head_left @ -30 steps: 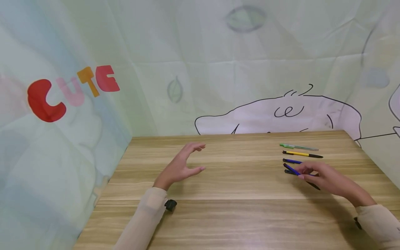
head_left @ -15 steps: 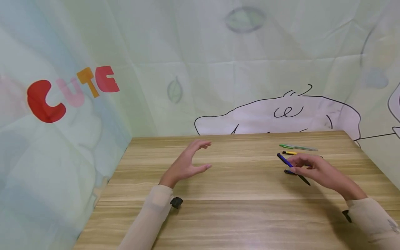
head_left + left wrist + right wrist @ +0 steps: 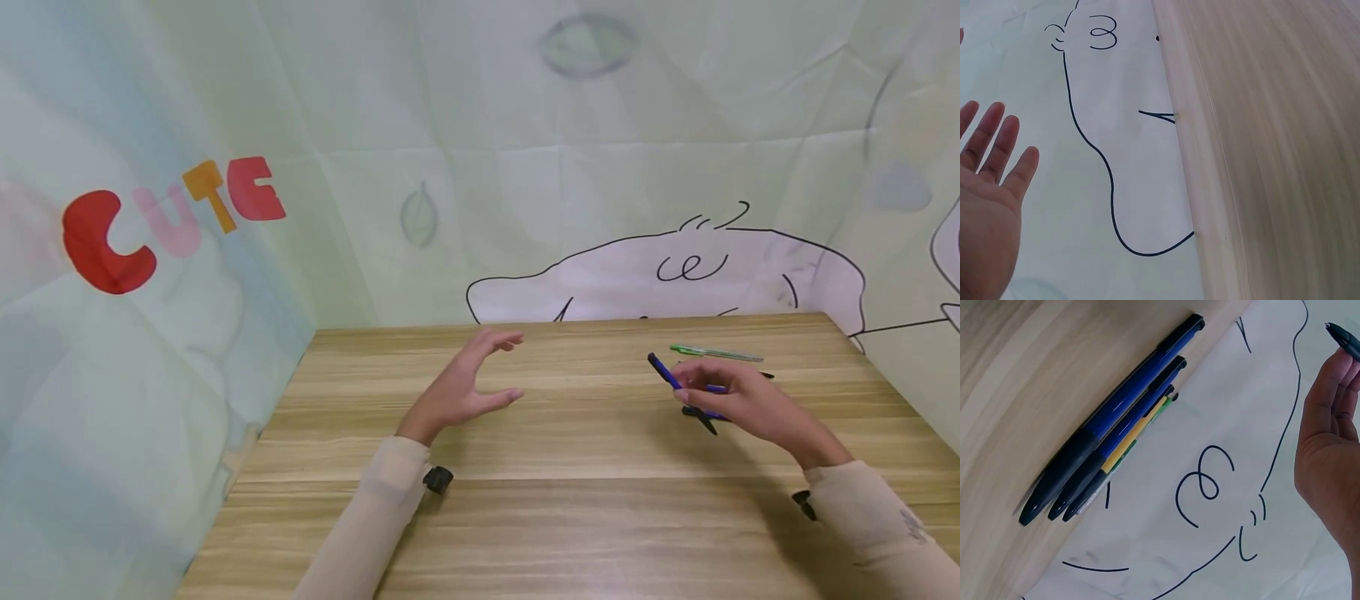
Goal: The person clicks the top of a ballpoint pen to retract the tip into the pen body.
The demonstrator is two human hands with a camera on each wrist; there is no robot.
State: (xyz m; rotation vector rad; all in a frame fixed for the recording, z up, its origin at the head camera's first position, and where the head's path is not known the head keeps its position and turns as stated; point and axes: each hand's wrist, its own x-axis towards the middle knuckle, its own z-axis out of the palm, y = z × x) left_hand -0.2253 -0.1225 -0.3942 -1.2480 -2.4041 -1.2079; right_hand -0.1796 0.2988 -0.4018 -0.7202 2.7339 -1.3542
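Observation:
My right hand point(image 3: 750, 407) pinches a blue pen point(image 3: 663, 370) with black ends between thumb and fingers, tilted above the table. In the right wrist view that hand point(image 3: 1329, 440) shows at the right, with only the pen's black end point(image 3: 1343, 339) visible. Two more blue pens lie under and beside the hand, a nearer one point(image 3: 1124, 394) and a farther one point(image 3: 1134, 420). Beyond them are a yellow pen point(image 3: 1136, 433), mostly covered by the hand in the head view, and a clear green pen point(image 3: 716, 353). My left hand point(image 3: 459, 385) hovers with fingers apart, holding nothing.
The wood-grain table point(image 3: 525, 533) ends at a printed cloth backdrop point(image 3: 480, 192) behind and at the left. Both forearms reach in over the front of the table. A small black device point(image 3: 438, 480) sits at the left wrist.
My right hand has lifted the blue pen and carried it left and slightly away from me, uncovering the nearer blue pen. My left hand has drifted right and slightly farther away.

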